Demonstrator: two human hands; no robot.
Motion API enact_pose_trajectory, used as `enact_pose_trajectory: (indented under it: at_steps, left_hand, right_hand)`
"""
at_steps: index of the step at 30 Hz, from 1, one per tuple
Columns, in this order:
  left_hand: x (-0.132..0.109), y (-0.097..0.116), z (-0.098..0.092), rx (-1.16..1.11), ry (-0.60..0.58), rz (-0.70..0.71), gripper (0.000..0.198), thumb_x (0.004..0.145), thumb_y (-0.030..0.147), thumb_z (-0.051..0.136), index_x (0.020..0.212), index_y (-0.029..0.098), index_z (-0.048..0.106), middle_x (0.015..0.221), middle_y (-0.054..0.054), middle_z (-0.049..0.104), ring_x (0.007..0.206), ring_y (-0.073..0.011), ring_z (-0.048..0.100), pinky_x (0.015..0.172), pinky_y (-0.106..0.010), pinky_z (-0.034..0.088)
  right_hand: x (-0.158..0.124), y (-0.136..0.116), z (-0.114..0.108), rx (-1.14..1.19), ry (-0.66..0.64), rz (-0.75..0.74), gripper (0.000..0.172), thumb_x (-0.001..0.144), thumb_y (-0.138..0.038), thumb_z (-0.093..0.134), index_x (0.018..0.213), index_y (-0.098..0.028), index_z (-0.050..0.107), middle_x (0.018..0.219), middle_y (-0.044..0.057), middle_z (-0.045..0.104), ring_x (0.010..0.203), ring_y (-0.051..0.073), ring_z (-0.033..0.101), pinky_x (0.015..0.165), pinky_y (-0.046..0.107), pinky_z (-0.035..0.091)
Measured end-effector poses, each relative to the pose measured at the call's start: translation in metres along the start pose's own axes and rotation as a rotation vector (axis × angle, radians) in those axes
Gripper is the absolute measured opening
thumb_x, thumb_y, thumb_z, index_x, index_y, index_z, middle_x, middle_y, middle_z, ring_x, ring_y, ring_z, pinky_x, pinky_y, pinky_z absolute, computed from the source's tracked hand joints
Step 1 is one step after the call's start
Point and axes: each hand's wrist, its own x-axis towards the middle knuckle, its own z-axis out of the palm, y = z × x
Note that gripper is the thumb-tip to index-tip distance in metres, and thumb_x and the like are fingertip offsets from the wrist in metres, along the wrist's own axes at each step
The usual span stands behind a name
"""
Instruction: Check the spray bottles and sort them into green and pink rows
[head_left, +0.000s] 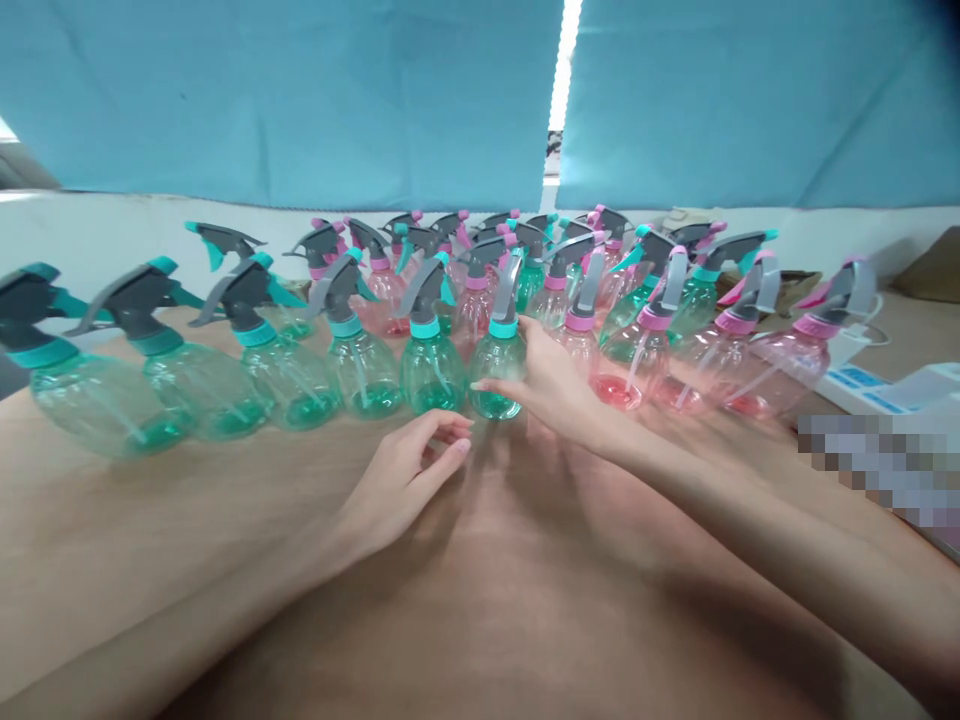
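My right hand (556, 385) is wrapped round the right side of a clear green spray bottle (495, 353). Its thumb lies across the front of the bottle, while the other fingers are partly hidden behind it. That bottle stands upright on the brown table (510, 560) and has a turquoise collar and grey trigger head. Lower and to the left, my left hand (412, 465) holds nothing, its fingers loosely bent and the thumb apart from them. Nearest to it is another green spray bottle (433, 365), just beyond the fingertips.
More green spray bottles (364, 365) line the front row on the left; pink spray bottles (694, 365) continue it on the right. Several mixed ones crowd behind. A white device (919, 395) sits at the right, partly pixelated. Blue curtains (300, 100) hang at the back.
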Motion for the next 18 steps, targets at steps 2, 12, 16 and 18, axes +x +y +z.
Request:
enact_pose_trajectory:
  at_steps: [2,12,16,18]
  left_hand:
    - [0.0,0.0,0.0,0.003,0.0,0.005,0.019,0.096,0.037,0.05,0.104,0.024,0.062,0.103,-0.003,0.071,0.09,-0.0221,0.068,0.078,-0.035,0.054]
    - [0.01,0.004,0.005,0.021,-0.032,0.028,0.018,0.094,0.033,0.052,0.103,0.023,0.064,0.089,-0.001,0.069,0.079,-0.0204,0.065,0.07,-0.033,0.05]
    - [0.023,0.012,0.017,0.003,-0.068,0.057,0.02,0.094,0.035,0.051,0.104,0.023,0.064,0.086,-0.002,0.07,0.078,-0.0206,0.066,0.068,-0.033,0.049]
    - [0.03,0.016,0.024,-0.004,-0.087,0.07,0.02,0.095,0.035,0.051,0.105,0.023,0.063,0.085,-0.001,0.07,0.077,-0.0204,0.065,0.068,-0.033,0.049]
  right_hand:
    - [-0.006,-0.003,-0.006,-0.004,0.011,-0.012,0.085,0.073,-0.04,0.08,0.142,-0.016,0.037,0.145,0.02,0.048,0.136,0.037,0.044,0.109,0.056,0.039]
    - [-0.055,0.013,-0.076,-0.183,0.124,0.12,0.034,0.088,-0.043,0.062,0.112,-0.019,0.067,0.106,0.011,0.074,0.074,0.027,0.071,0.071,0.045,0.058]
    - [-0.042,0.026,-0.077,-0.249,0.156,0.17,0.047,0.085,-0.044,0.064,0.123,-0.016,0.063,0.115,0.014,0.072,0.082,0.031,0.072,0.081,0.049,0.055]
    - [-0.032,0.03,-0.071,-0.223,0.128,0.177,0.054,0.085,-0.045,0.064,0.128,-0.013,0.059,0.124,0.018,0.068,0.097,0.035,0.07,0.085,0.05,0.053]
